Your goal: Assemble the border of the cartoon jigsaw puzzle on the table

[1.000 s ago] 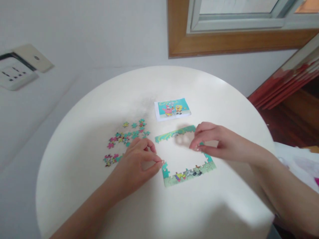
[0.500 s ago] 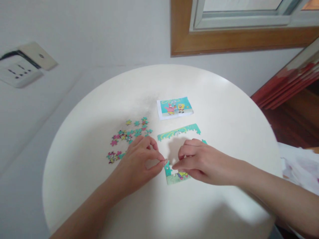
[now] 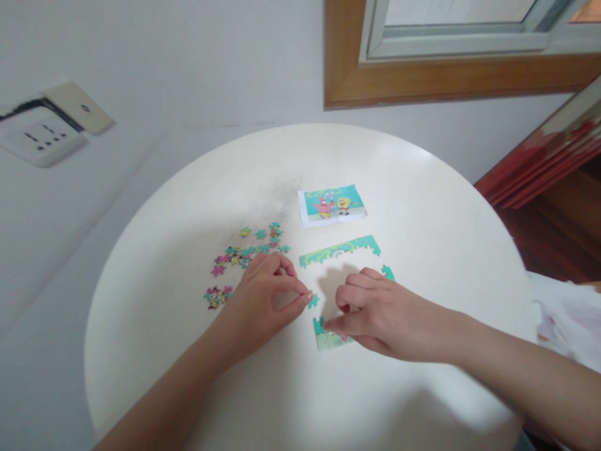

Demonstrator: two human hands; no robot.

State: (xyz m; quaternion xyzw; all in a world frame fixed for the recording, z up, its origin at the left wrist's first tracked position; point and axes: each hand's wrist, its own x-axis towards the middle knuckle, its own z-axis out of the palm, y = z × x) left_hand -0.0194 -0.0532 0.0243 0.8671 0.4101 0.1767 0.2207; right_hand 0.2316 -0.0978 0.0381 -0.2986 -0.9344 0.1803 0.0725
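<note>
My left hand (image 3: 272, 291) pinches a small teal jigsaw piece (image 3: 313, 302) between thumb and index fingertip. That piece stands just above the left edge of the lower puzzle section (image 3: 323, 342), with a small gap between. My right hand (image 3: 375, 313) covers much of this section; its index fingertip rests at the section's upper left, the other fingers are curled, and nothing is seen held. Farther back lies the joined upper puzzle strip (image 3: 345, 250), teal and yellow-green. A few teal edge pieces (image 3: 388, 273) show beyond my right hand.
Loose jigsaw pieces (image 3: 235, 257) lie scattered left of my left hand, which partly hides them. A printed reference picture (image 3: 332, 203) with cartoon figures lies behind the upper strip. The round white table (image 3: 154, 351) stands by a wall with a socket (image 3: 44, 134).
The teal piece in my left hand has parted from the lower section and now sits slightly above it. My right hand has shifted a little toward me, its index fingertip lower on the section.
</note>
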